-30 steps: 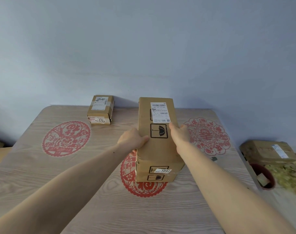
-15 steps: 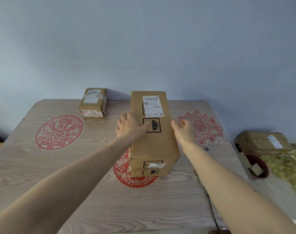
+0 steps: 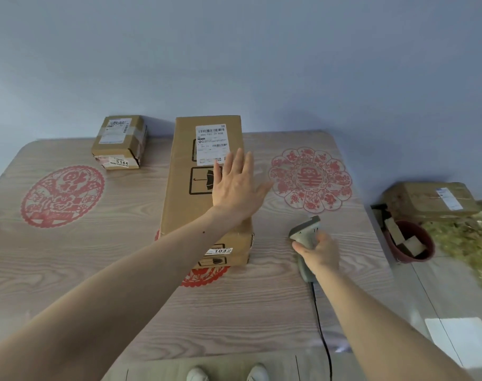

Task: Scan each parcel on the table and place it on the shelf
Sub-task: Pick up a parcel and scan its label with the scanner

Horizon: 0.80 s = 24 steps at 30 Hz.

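Parcel (image 3: 204, 188) under flat left hand (image 3: 235, 188) — grip released, right hand (image 3: 321, 253) grasping scanner (image 3: 304, 232)

Wooden table (image 3: 69, 270) under two parcels (image 3: 204, 188).

Two parcels (image 3: 207, 185) (image 3: 119, 143) on table, one scanner (image 3: 306, 237), three red paper-cuts (image 3: 61, 196) (image 3: 311, 180) (image 3: 204, 276)

Brown parcel (image 3: 187, 204), grey scanner (image 3: 304, 232), red paper-cuts (image 3: 310, 179) on pale woodgrain table (image 3: 69, 265)
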Tool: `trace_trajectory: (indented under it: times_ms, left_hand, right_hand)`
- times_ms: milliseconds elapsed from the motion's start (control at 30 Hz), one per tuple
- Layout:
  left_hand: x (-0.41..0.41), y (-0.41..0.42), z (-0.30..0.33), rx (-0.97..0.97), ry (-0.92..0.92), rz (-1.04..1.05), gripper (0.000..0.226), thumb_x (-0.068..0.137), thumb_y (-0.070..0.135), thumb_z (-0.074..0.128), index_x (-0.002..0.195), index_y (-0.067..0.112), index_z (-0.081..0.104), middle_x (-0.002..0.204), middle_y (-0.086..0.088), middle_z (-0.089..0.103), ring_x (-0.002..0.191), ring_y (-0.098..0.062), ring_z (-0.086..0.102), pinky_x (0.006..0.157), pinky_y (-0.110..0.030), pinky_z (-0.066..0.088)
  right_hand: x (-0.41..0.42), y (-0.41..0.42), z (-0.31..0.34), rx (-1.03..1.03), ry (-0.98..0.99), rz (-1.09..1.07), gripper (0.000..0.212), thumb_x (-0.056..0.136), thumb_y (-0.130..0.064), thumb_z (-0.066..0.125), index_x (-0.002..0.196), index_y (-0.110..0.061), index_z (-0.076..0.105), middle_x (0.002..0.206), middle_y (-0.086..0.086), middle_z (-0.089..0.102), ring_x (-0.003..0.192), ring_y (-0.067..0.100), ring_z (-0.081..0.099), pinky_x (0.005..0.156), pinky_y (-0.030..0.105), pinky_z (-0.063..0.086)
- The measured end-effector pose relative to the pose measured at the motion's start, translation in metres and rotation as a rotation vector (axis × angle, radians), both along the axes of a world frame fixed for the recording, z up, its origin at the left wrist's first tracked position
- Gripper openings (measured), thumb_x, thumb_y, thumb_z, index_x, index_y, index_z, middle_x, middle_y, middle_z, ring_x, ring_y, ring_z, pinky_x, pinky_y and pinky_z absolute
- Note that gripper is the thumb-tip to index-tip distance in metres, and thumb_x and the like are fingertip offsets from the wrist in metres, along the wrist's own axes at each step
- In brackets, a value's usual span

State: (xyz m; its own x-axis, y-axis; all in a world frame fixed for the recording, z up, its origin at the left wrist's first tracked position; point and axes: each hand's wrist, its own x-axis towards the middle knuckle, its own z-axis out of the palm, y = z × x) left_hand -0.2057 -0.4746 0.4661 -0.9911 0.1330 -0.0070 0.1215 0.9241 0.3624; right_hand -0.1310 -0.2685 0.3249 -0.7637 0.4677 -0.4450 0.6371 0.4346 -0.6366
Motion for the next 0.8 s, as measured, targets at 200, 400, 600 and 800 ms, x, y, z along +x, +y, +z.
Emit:
trace_trajectory:
  times_ms: [200,400,600,800]
  left_hand:
    - [-0.001,0.004,-0.016,0.002,0.055,0.062,0.071,0.100,0.047,0.039,0.158,0.019,0.010,0.166,-0.002,0.007,0.153,-0.020,-0.004,0.123,-0.044,-0.006]
    - [-0.003,0.006,-0.017,0.005,0.063,0.083,0.072,0.099,0.048,0.041,0.158,0.021,0.010,0.166,0.000,0.009,0.153,-0.019,-0.003,0.124,-0.043,-0.004]
    - [-0.004,0.006,-0.012,0.063,0.036,0.107,0.072,0.099,0.051,0.040,0.158,0.019,0.014,0.166,0.001,0.012,0.153,-0.017,0.000,0.123,-0.041,-0.006]
    - [-0.007,-0.004,0.001,0.191,-0.013,0.076,0.065,0.100,0.042,0.046,0.155,0.015,0.024,0.161,-0.004,0.027,0.152,-0.023,0.013,0.123,-0.048,0.002]
  right_hand:
    - [-0.002,0.011,-0.050,0.014,-0.058,0.014,0.062,0.063,-0.050,0.085,0.107,-0.014,0.061,0.106,0.010,0.066,0.098,0.032,0.065,0.082,0.043,0.055]
    - [0.002,0.005,-0.027,-0.076,-0.001,-0.013,0.038,0.075,-0.025,0.085,0.100,-0.008,0.062,0.093,0.007,0.067,0.083,0.026,0.063,0.072,0.033,0.045]
    - [0.001,0.004,-0.014,-0.200,0.082,-0.011,0.030,0.077,-0.022,0.083,0.099,-0.013,0.065,0.092,0.004,0.069,0.086,0.026,0.066,0.079,0.036,0.051]
    - [-0.013,-0.006,0.041,-0.474,0.224,0.030,0.008,0.085,-0.010,0.074,0.090,-0.013,0.068,0.085,0.007,0.069,0.079,0.023,0.063,0.070,0.032,0.049]
